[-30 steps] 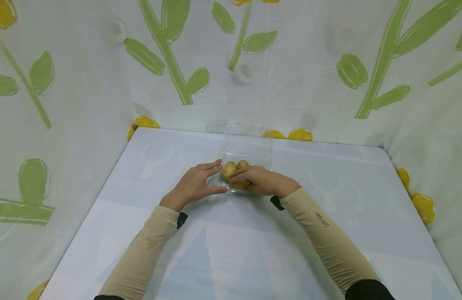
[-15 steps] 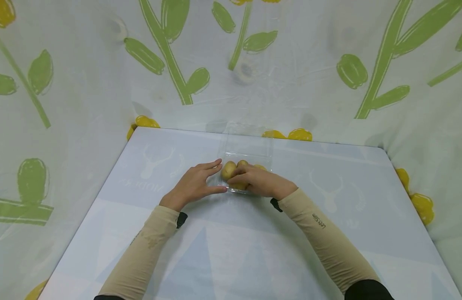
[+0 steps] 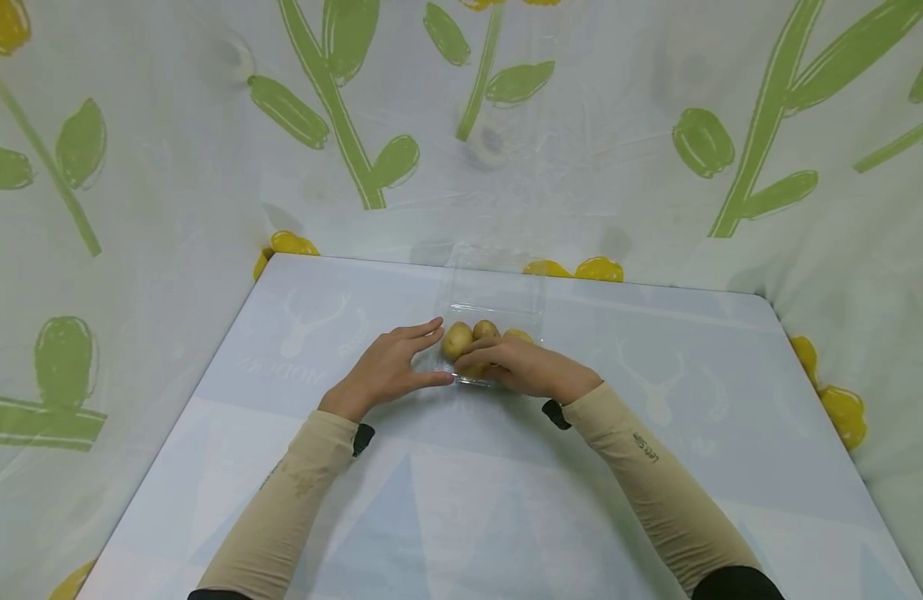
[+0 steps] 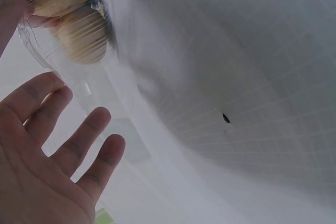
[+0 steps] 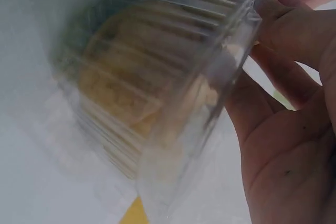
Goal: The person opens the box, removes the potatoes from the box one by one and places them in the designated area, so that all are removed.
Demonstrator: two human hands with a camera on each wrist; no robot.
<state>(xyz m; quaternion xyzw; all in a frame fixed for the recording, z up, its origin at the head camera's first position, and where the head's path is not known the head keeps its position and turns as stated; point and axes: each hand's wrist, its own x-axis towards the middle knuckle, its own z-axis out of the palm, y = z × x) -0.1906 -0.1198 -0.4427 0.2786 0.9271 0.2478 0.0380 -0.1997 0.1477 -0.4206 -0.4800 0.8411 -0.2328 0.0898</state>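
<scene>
Several small yellow potatoes [image 3: 457,342] lie in a clear plastic clamshell box [image 3: 496,308], its lid standing open at the back. My right hand [image 3: 525,365] reaches over the box's right front edge, fingers curled down and pinching a potato at the front, which they mostly cover. In the right wrist view, the ribbed box wall [image 5: 194,98] stands in front of a potato, and the thumb and fingers enter over the rim. My left hand [image 3: 386,367] is at the box's left side, fingers spread and nearly straight, fingertips right at the wall; the left wrist view shows its fingers [image 4: 73,145] extended.
The box stands near the back edge of a white table [image 3: 461,500] with a pale blue pattern. Behind and beside the table hangs a white curtain [image 3: 596,150] printed with green stems and yellow flowers.
My right hand has dipped and shifted slightly over the front potato, so the potatoes behind it show a little more. The left hand and the box have stayed in place.
</scene>
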